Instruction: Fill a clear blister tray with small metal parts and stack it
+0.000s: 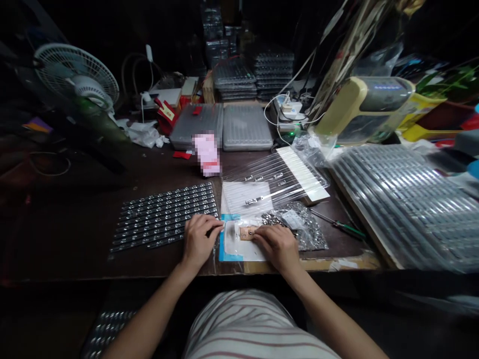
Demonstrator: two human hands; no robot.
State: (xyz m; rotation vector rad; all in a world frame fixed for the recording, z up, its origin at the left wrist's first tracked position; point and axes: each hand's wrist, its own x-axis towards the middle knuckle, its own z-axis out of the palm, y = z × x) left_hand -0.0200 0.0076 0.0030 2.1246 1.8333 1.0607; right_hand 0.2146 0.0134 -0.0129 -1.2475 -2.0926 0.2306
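Tan block (pixel 245 233) near tabletop (pixel 75 229) front edge. At right end, right hand (pixel 280 244), narrow pinch; cannot tell what held. To left, left hand (pixel 199 238), narrow pinch; likewise cannot tell.

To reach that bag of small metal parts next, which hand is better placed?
Probably the right hand: it is close beside the bag of small metal parts. The left hand is farther off, by the black strips.
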